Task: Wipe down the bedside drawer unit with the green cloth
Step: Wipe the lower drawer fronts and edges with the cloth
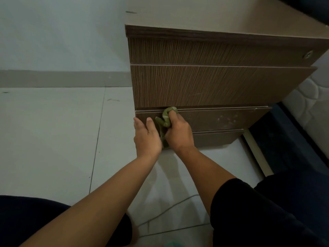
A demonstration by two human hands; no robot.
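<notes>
A brown wood-grain bedside drawer unit (213, 82) stands on the tiled floor, with several drawer fronts stacked below a lighter top. My right hand (178, 132) grips a bunched green cloth (166, 116) against the left end of the third drawer front, just under the gap below the second drawer. My left hand (146, 136) lies beside it with straight fingers touching the left edge of that same drawer front. Part of the cloth hangs hidden between the two hands.
A white wall with a grey skirting (62, 78) runs behind on the left. A white quilted mattress (309, 98) and dark bed base (284, 139) stand right of the unit. A thin cable (169, 209) lies on the floor tiles near my knees.
</notes>
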